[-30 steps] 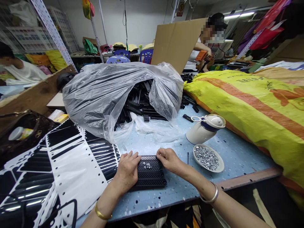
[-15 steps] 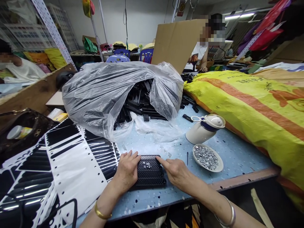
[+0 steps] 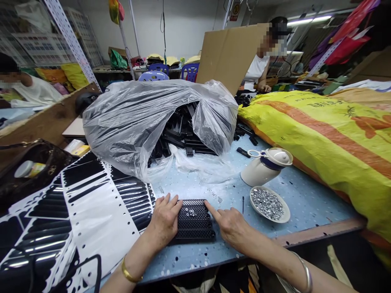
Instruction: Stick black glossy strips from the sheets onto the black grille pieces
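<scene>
Several black mesh plastic strips (image 3: 195, 235) lie side by side on the blue table, with a few small metal nuts (image 3: 190, 212) loose on top. My left hand (image 3: 165, 217) rests over the strips' left end, its fingers stretched forward and spread. At the far right corner of the strips, my right hand (image 3: 230, 224) touches with its outstretched index finger. The other right fingers are curled under and partly hidden. To the right stands a white dish (image 3: 286, 215) full of small shiny metal nuts (image 3: 267, 203). Beside the dish lies a thin dark stick (image 3: 243, 204).
A big clear plastic bag (image 3: 128, 118) of black plastic parts (image 3: 183, 130) sits behind the strips. A white lidded mug (image 3: 259, 171) stands near the dish. Black-and-white sheets (image 3: 100, 211) cover the left side. A yellow sack (image 3: 330, 134) borders the right. Two people work farther back.
The whole view has shifted slightly. Both hands keep nearly the same places on the strips, the right index finger still at the far right corner.
</scene>
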`<act>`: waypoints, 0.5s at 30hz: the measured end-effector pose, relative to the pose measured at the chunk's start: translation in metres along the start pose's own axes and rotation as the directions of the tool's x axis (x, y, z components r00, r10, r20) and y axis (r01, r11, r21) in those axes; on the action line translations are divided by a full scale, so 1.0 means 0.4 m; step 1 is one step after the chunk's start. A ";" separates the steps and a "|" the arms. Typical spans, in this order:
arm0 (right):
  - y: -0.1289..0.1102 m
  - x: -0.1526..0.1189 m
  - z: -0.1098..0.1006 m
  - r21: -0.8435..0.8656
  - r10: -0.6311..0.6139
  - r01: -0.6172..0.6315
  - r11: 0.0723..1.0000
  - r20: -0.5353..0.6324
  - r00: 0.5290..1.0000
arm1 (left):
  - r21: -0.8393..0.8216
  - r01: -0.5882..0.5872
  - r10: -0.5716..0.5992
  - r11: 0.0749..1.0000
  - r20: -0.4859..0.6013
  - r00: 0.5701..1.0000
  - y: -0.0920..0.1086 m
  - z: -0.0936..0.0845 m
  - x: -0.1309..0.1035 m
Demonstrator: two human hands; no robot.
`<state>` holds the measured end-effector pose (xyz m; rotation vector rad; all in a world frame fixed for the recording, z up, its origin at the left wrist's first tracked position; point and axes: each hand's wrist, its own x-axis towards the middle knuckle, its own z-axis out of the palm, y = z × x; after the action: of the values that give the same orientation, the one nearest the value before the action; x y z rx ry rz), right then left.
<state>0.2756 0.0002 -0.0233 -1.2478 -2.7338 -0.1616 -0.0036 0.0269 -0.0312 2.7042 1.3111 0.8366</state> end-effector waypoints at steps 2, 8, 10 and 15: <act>-0.004 -0.006 -0.012 0.112 0.044 -0.045 0.993 0.009 0.999 | 0.002 0.005 -0.005 1.000 -0.002 1.000 0.000 0.000 -0.001; -0.008 0.007 -0.063 0.420 0.209 -0.229 0.878 0.092 0.973 | -0.001 0.023 -0.023 1.000 0.016 1.000 0.000 0.001 -0.002; -0.007 0.012 -0.055 0.403 0.203 -0.213 0.890 0.068 0.977 | -0.008 0.026 -0.026 1.000 0.026 0.999 0.000 0.001 -0.002; 0.001 0.002 0.000 0.103 0.036 -0.030 0.994 -0.061 0.997 | 0.001 0.019 -0.019 1.000 0.018 1.000 -0.001 0.002 -0.002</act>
<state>0.2755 0.0012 -0.0230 -1.2386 -2.6311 -0.0563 -0.0041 0.0267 -0.0324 2.6891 1.3325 0.8083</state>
